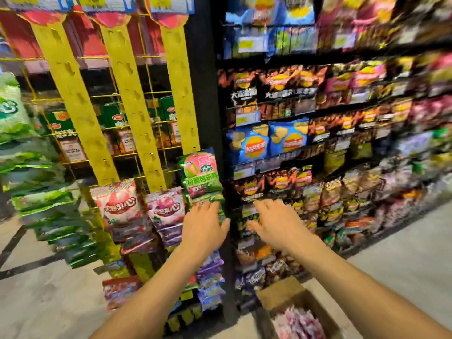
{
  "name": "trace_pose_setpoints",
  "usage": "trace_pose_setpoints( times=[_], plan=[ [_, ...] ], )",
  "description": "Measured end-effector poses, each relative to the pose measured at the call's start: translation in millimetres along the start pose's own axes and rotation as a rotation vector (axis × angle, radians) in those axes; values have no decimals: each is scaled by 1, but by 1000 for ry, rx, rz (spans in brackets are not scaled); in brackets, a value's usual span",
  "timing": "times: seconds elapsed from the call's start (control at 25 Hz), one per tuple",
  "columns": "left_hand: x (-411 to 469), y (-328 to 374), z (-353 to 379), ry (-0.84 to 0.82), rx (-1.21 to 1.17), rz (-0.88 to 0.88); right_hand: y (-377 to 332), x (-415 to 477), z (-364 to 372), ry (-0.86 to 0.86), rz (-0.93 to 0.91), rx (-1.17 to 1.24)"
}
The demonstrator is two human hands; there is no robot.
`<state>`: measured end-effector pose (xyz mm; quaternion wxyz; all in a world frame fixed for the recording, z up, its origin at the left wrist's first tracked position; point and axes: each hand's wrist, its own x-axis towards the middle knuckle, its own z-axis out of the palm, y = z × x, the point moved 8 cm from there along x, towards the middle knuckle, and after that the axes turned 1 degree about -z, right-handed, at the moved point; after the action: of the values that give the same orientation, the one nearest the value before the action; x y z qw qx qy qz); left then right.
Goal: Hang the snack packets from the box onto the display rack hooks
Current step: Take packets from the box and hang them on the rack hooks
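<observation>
Three yellow hanging strips (132, 94) run down the wire display rack. Snack packets hang from their lower hooks: a red-and-white packet (117, 204) on the left strip, a purple one (166, 206) on the middle strip, a green packet (201, 174) on the right strip. My left hand (204, 225) lies flat, fingers spread, against the bottom of the green packet column. My right hand (275, 221) hovers open just to the right, holding nothing. The cardboard box (283, 291) stands on the floor at lower right with pink packets (299, 324) inside.
Black shelves (318, 106) packed with crisp bags fill the right side. Green bags (36, 192) are stacked at the left. A black post (208, 94) separates rack and shelves. Grey floor (403, 253) stretches to the right of the box.
</observation>
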<state>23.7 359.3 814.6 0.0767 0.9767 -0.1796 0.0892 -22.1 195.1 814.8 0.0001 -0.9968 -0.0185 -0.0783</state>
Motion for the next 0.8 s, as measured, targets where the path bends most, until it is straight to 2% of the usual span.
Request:
trace_pose_setpoints(
  times=[0.36,0.56,0.8],
  plan=[
    [26,187,56,-87,-32,4,194,-57,23,-47,89,74],
    [46,234,107,-176,-37,7,257,-52,58,-120,119,72],
    [83,243,185,-260,-70,-11,291,-23,121,-222,115,57]
  ],
)
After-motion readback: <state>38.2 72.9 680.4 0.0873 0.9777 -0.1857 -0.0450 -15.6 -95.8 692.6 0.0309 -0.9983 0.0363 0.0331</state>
